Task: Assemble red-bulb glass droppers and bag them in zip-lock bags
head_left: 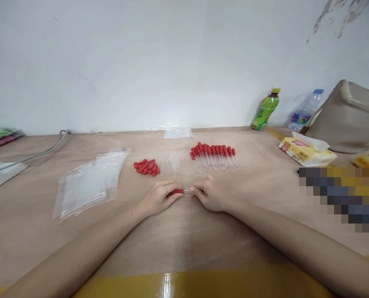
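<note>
Between finger and thumb, my left hand (162, 196) pinches a red rubber dropper bulb (177, 191). My right hand (209, 194) is closed on a clear dropper tube (187, 191), which meets the bulb's open end; how deep it sits inside is hidden. Just beyond my left hand lies a pile of loose red bulbs (146, 167). Clear tubes (172, 163) lie side by side to the right of that pile. Past my right hand is a row of droppers (214, 156), red bulbs fitted on their tubes and pointing toward the wall.
Clear zip bags (84, 186) overlap on the left, and another bag (178, 133) lies by the wall. A grey cable (44, 152) runs at far left. On the right stand a green bottle (267, 111), a water bottle (307, 111), a tissue pack (307, 152) and a beige bag (346, 120).
</note>
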A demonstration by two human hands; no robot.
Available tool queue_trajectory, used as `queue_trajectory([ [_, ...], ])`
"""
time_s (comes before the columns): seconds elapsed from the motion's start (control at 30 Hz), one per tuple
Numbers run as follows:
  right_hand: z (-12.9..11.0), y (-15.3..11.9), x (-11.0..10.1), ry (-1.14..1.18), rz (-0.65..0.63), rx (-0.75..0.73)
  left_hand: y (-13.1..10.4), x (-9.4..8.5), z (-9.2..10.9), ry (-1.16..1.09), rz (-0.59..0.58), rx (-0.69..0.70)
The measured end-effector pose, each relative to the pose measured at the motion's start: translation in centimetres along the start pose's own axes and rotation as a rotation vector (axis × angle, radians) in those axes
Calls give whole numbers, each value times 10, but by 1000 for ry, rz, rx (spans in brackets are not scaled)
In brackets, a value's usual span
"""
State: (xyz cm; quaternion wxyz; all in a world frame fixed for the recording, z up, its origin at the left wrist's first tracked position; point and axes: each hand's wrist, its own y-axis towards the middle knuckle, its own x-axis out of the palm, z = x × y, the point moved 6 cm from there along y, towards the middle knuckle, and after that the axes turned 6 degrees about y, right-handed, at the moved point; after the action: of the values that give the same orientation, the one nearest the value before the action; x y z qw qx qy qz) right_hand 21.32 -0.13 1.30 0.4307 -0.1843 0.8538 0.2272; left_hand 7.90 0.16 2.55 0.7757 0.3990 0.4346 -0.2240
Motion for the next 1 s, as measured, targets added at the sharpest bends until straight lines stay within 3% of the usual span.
queue_trajectory([
  [0.23, 0, 4, 1, 117, -47, 59, 2, -4, -3, -42, 53, -26],
  [0.37, -5, 5, -7, 172, -104, 47, 3, -10, -8, -40, 151, -77],
  [0.43, -1, 5, -8, 309, -185, 139, 2, -12, -15, -26, 188, -164],
  [0.5, 8, 5, -9, 513, -239, 281, 1, -9, -20, -35, 148, -237],
  [0.6, 27, 15, -19, 631, -151, 431, 3, -2, -19, -31, 36, -213],
  [0.8, 49, 55, -44, 40, 212, 503, 3, -1, -14, -35, -8, -189],
  [0.87, 49, 68, -42, -133, 264, 533, 3, -2, -15, -42, -5, -192],
  [1.0, 48, 87, -29, -313, 246, 562, 2, -1, -15, -54, 2, -185],
])
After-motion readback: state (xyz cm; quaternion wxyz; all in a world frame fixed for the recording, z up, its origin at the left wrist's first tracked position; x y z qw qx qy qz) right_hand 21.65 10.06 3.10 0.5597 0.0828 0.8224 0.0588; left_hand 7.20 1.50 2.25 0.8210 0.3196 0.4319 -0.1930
